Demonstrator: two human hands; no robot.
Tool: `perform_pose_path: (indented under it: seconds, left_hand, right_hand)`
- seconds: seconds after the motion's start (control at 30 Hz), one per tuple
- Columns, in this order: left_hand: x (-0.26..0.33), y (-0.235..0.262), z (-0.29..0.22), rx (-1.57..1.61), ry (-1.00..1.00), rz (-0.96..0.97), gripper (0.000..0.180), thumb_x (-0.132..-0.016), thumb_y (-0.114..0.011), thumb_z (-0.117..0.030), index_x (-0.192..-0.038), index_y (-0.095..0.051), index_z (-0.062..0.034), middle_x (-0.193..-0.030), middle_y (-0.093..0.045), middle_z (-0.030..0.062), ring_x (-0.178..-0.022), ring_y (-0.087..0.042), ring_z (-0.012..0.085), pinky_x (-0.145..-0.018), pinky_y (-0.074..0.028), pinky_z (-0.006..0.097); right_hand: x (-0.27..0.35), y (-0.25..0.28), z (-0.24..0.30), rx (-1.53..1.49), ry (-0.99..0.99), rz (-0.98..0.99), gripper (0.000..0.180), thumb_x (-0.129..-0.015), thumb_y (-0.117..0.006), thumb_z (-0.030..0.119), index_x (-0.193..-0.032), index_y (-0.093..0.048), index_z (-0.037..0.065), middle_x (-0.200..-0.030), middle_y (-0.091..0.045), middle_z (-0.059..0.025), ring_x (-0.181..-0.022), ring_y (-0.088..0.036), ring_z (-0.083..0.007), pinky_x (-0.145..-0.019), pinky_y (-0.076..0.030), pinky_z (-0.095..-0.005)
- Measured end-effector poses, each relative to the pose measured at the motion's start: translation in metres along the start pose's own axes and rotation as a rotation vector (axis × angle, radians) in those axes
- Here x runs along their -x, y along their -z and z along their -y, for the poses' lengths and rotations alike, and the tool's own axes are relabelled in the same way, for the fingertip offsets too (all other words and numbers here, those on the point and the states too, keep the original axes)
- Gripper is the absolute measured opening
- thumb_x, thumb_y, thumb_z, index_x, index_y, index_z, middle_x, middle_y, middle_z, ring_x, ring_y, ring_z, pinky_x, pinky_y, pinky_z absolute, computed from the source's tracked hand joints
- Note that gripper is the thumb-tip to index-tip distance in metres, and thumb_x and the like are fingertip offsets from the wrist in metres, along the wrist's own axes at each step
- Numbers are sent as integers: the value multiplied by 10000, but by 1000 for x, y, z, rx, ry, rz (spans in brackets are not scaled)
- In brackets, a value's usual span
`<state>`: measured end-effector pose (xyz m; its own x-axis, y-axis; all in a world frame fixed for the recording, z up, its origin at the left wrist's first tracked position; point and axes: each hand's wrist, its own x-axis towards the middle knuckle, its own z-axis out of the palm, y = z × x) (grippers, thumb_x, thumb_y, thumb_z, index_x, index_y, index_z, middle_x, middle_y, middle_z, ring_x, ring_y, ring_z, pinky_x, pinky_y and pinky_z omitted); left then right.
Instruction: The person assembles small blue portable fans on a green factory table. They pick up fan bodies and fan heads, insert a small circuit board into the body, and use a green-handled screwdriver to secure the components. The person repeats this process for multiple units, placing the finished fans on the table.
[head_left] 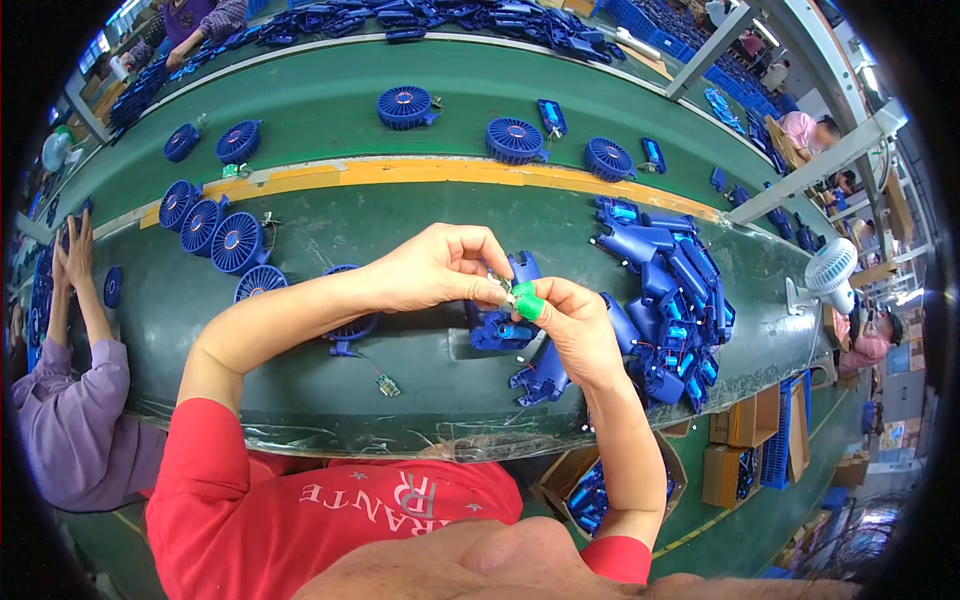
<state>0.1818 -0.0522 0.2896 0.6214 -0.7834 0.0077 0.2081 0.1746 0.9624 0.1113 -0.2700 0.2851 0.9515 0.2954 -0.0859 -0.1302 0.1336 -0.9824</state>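
Note:
My left hand (438,268) and my right hand (574,325) meet over the green work surface, fingertips pinched together on a small pale part (509,294). Its exact kind is too small and too covered to make out. Green wrapping covers the tips of my right thumb and a finger. Just below my fingers lies a blue plastic housing (497,333) with a bright blue cylinder in it, partly hidden by my hands. Behind my left forearm sits a round blue fan head (345,320); a small circuit board (388,385) on thin wires lies nearer to me.
A heap of blue housings (672,300) lies to the right, near a small white fan (830,268). Several fan heads (238,243) stand at left; more ride the green belt (330,95) beyond a yellow strip. A co-worker's hands (75,255) are far left. Cardboard boxes stand lower right.

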Motion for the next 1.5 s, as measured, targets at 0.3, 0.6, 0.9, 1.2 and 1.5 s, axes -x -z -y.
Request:
perform_pose_path:
  seconds: [0.3,0.6,0.9,1.2,1.5]
  left_hand:
    - [2,-1,0,72,84,5,190,-869,-682,-59,-1019,-585,5,-922,-668,100,-812,-656,142,-740,-549,274]
    - [-35,31,-8,-252,32,-45,136,-868,-689,-94,-951,-601,-32,-868,-659,57,-746,-625,111,-682,-516,258]
    - [-141,112,-55,-676,-155,-499,302,-876,-630,-96,-1168,-598,-27,-1072,-650,107,-944,-650,187,-846,-519,305]
    - [-152,205,16,-1951,-157,-546,606,-774,-628,-101,-1344,-425,-56,-1324,-483,190,-1252,-458,335,-1004,-416,433]
    - [-120,185,-6,-1912,379,-393,396,-742,-634,-166,-1108,-543,-46,-1147,-533,158,-1151,-513,302,-905,-436,528]
  right_hand:
    - [-5,-4,-9,-135,-1,27,177,-902,-665,176,-945,-642,6,-838,-663,-39,-777,-592,-98,-741,-472,-243]
    - [-30,-2,3,207,137,-166,245,-890,-677,167,-1061,-622,1,-921,-657,-52,-819,-593,-127,-753,-481,-278]
    - [-10,40,-6,715,360,-373,237,-872,-634,86,-1090,-609,-4,-1004,-615,-143,-881,-624,-236,-762,-496,-315]
    - [-21,41,-19,1201,440,-153,356,-785,-666,99,-1131,-601,45,-1119,-601,-130,-1013,-578,-331,-860,-475,-419]
    - [-47,37,-19,1231,-63,-191,621,-711,-734,216,-1216,-501,-62,-1119,-541,-267,-1028,-581,-424,-903,-492,-448]
